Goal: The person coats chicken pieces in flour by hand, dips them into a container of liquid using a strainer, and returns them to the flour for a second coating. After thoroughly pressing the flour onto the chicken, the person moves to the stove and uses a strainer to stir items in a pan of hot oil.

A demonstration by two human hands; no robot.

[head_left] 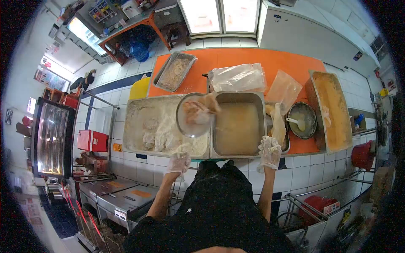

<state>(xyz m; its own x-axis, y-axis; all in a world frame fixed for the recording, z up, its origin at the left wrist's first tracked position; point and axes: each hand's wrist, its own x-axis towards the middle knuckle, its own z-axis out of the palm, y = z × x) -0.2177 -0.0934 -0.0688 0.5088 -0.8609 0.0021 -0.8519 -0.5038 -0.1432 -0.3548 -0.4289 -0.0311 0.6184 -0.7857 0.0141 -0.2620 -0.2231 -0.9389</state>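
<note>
My left hand, in a clear glove coated with flour, is at the front edge of a long metal tray of white flour. Its fingers look loosely open, with nothing visible in them. My right hand, gloved and caked with flour, is beside the front right corner of a deep pan of cloudy liquid. It also appears open and empty. A round metal bowl with pale pinkish pieces, blurred by motion, sits over the flour tray's right end; neither hand touches it. Floured lumps lie in the flour.
On the orange table are a tray of crumbly food, plastic bags, a dark bowl with a white ladle and a long tan-coated tray. A red cooler and metal racks stand at the sides.
</note>
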